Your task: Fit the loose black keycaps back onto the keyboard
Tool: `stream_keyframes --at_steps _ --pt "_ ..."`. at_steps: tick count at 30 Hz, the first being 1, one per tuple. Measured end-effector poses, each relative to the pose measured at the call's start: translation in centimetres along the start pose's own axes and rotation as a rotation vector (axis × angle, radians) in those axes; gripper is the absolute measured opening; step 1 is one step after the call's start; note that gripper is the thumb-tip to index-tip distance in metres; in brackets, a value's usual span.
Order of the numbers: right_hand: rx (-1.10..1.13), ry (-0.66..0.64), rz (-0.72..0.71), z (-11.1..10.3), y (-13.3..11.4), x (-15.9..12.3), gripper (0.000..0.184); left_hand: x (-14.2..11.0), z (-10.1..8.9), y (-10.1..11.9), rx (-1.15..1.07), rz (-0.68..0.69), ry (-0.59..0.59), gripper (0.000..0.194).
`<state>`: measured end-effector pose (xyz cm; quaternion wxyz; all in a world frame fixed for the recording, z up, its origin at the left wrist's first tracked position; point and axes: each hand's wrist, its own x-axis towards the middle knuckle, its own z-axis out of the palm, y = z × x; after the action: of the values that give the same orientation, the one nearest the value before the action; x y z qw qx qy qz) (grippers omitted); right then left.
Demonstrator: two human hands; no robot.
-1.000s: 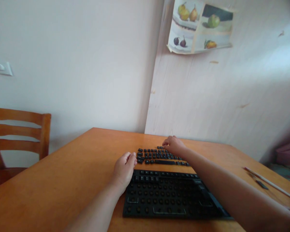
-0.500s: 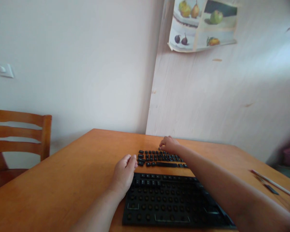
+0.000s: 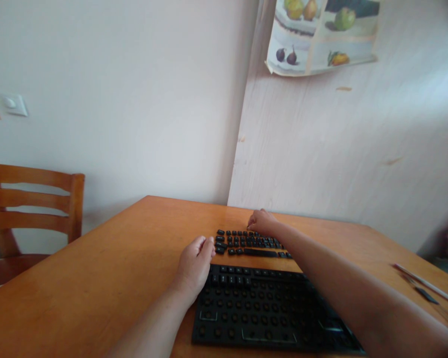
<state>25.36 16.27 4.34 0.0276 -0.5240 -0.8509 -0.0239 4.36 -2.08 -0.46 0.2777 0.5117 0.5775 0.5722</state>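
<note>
A black keyboard base (image 3: 261, 308) with most keycaps removed lies on the orange wooden table (image 3: 97, 278) in front of me. Beyond it, loose black keycaps (image 3: 246, 243) are laid out in rows on the table. My left hand (image 3: 194, 263) rests at the keyboard's far left corner, fingers curled loosely with nothing visible in them. My right hand (image 3: 263, 223) reaches over the keyboard to the far end of the keycap rows, fingers bent down onto the caps; what they pinch, if anything, is hidden.
A wooden chair (image 3: 30, 209) stands at the table's left. Thin stick-like tools (image 3: 421, 288) lie near the table's right edge. White walls meet in a corner behind the table, with a fruit picture (image 3: 321, 35) hanging high on the right wall.
My right hand has shifted slightly left along the far keycap row. The view has panned a little; my left hand stays where it was.
</note>
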Motion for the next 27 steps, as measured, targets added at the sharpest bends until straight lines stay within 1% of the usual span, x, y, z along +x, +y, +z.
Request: stream_keyframes --at_steps 12,18,23,27 --pt "0.019 -0.03 -0.009 0.1 0.1 0.6 0.018 0.0 0.0 -0.1 0.011 0.0 -0.005 0.038" --pt "0.037 -0.009 -0.01 0.0 -0.1 0.3 0.018 0.0 -0.1 0.0 0.022 0.005 0.008 0.039" --pt "0.075 0.03 -0.065 -1.3 -0.2 -1.1 0.019 0.0 0.0 0.0 0.012 0.017 0.014 0.039" --pt "0.118 0.066 -0.14 -2.7 -0.5 -3.7 0.019 0.1 0.0 -0.1 0.005 0.011 0.005 0.037"
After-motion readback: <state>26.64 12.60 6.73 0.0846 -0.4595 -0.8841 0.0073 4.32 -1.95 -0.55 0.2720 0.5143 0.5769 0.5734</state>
